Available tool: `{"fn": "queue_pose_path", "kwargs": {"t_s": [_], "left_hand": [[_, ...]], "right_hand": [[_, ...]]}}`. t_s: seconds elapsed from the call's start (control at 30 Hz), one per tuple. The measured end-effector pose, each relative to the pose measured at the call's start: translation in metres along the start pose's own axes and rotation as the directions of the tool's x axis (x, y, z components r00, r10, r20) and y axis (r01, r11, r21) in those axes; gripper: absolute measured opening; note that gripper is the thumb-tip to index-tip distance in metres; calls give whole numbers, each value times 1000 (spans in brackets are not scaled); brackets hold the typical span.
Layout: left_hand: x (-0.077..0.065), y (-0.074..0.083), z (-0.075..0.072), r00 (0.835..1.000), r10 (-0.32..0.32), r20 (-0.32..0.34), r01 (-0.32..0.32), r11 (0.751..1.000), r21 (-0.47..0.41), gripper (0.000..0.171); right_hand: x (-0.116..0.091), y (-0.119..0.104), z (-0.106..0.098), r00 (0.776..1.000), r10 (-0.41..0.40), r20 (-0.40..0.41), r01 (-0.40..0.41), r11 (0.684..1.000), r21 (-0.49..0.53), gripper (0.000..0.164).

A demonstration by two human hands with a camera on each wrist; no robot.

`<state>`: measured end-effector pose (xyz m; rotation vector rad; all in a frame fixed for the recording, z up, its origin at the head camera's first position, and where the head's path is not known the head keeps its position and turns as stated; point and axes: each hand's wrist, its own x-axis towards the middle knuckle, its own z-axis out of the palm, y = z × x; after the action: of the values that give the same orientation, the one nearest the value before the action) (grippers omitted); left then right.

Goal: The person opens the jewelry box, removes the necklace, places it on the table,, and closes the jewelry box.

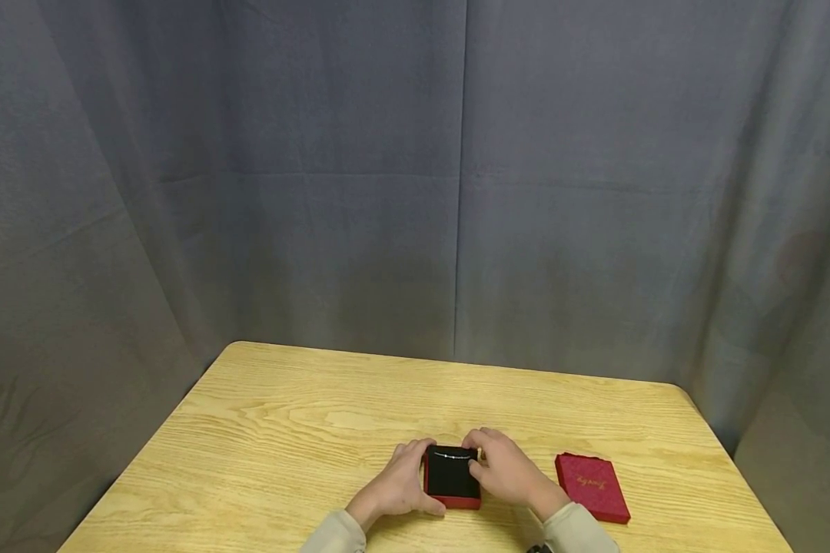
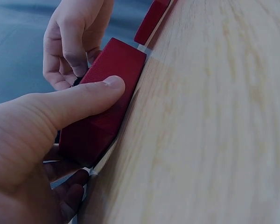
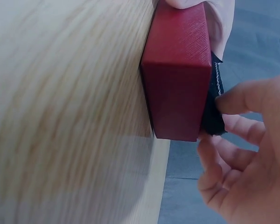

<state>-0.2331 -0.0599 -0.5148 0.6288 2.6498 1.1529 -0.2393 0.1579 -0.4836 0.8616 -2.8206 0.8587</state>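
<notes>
A small red jewelry box (image 1: 462,503) sits on the table in front of me, with a black insert pad (image 1: 449,480) in its top. Across the far part of the pad runs a thin silver chain (image 1: 453,457). My left hand (image 1: 401,484) grips the box from the left, its thumb along the near red wall in the left wrist view. From the right, my right hand (image 1: 508,467) pinches the far right corner of the pad. In the right wrist view that end of the pad (image 3: 213,116) stands raised above the box's rim, the thumb against it near the chain.
A dark red box lid (image 1: 593,488) with gold lettering lies on the wooden table (image 1: 304,415), right of my right forearm. Grey curtains (image 1: 360,192) hang behind the table's far edge and at both sides.
</notes>
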Motion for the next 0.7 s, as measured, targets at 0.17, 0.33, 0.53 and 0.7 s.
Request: {"fn": "queue_pose_path", "kwargs": {"t_s": [0.17, 0.33, 0.53, 0.7], "left_hand": [[0, 0, 0, 1000, 2, 4, -2, 1000, 6, 100], [0, 0, 0, 1000, 3, 3, -3, 1000, 7, 101], [0, 1, 0, 1000, -2, 7, 2, 1000, 6, 101], [-1, 1, -1, 1000, -2, 12, 2, 1000, -1, 102]], "right_hand": [[0, 2, 0, 1000, -15, 18, 14, 999, 45, 17], [0, 0, -2, 999, -3, 41, -1, 996, 93, 16], [0, 3, -3, 998, -4, 60, -3, 992, 125, 13], [0, 6, -4, 997, -6, 73, -4, 990, 141, 14]]}}
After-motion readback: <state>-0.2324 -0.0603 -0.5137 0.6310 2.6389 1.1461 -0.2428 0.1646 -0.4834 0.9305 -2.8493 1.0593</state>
